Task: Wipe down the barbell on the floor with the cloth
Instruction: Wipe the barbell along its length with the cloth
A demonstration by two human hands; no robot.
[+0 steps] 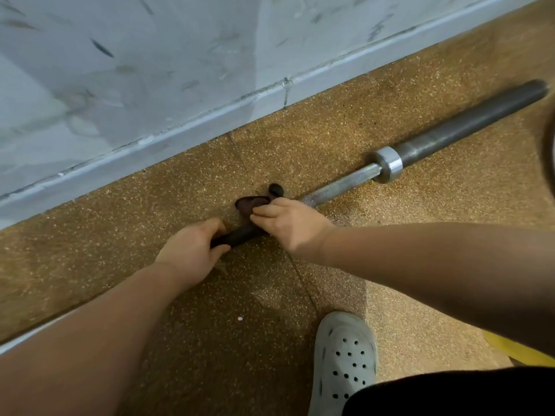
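Observation:
A steel barbell (345, 187) lies on the speckled brown floor, running from the centre up to the right, with a shiny collar (388, 164) and a dark sleeve (468, 129). A dark brown cloth (250, 205) is wrapped around the bar near the middle of the view. My right hand (288, 225) pinches the cloth from above. My left hand (193, 250) grips the cloth-covered bar just to the left. The bar's left part is hidden under my hands and the cloth.
A pale marbled wall with a grey skirting (186, 130) runs diagonally just behind the bar. My foot in a light grey perforated clog (345, 360) stands at the lower right. A yellow floor line (519, 351) shows at the right edge.

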